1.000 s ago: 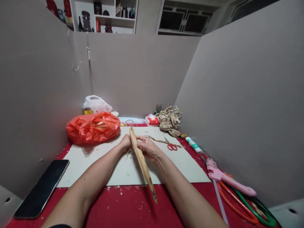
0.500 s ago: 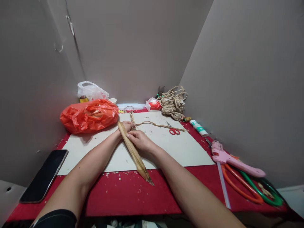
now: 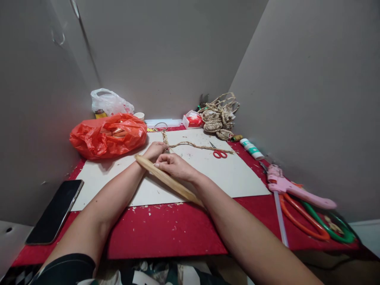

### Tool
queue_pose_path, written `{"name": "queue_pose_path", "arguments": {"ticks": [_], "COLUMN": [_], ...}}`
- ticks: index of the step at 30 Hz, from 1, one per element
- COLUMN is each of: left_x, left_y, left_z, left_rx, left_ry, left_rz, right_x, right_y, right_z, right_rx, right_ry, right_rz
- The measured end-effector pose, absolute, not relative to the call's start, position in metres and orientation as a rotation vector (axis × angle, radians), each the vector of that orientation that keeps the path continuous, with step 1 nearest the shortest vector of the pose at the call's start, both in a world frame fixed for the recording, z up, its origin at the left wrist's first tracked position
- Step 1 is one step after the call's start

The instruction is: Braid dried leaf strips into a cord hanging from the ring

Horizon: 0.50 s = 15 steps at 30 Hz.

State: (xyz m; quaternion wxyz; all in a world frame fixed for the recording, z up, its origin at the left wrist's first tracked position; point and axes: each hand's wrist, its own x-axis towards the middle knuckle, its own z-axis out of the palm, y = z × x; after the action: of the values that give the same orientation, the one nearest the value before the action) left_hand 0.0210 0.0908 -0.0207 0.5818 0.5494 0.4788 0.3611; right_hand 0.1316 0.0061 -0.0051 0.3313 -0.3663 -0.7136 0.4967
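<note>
My right hand (image 3: 175, 165) pinches a long, pale tan strip of dried husk (image 3: 173, 184) between thumb and fingers. The strip slants across the front of my left wrist, and its lower end passes behind my right forearm. Just beyond, my left hand (image 3: 156, 149) is closed at the near end of a braided fibre cord (image 3: 165, 137), its fingertips partly hidden. A metal ring (image 3: 160, 126) lies at the far end of that braid. From my left fingertips a thin twisted strand (image 3: 192, 145) runs right, passing by red-handled scissors (image 3: 219, 153).
A white board (image 3: 237, 180) lies on a red cloth (image 3: 166, 233). An orange-red plastic bag (image 3: 109, 136) sits left, a phone (image 3: 55, 211) front left. Cord bundles (image 3: 218, 118) stand at the back right. A pink glue gun (image 3: 297, 188) and orange- and green-handled tools (image 3: 319, 221) lie right.
The husk strip has swung flatter, its near end moving right and up toward my right forearm, its upper end shifting left. The whole view has tilted slightly downward.
</note>
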Motion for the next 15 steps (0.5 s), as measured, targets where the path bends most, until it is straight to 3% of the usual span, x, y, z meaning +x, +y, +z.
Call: {"name": "queue_pose_path", "arguments": {"ticks": [15], "left_x": [0.0216], "left_y": [0.0809], "left_z": [-0.0163], "left_rx": [1.077], "left_ry": [1.043], "left_rz": [0.946], "right_x": [0.1352], "right_y": [0.0104], "right_z": [0.0038], "right_rx": [-1.011], "right_ry": [-1.287], "right_rz": [1.267]}}
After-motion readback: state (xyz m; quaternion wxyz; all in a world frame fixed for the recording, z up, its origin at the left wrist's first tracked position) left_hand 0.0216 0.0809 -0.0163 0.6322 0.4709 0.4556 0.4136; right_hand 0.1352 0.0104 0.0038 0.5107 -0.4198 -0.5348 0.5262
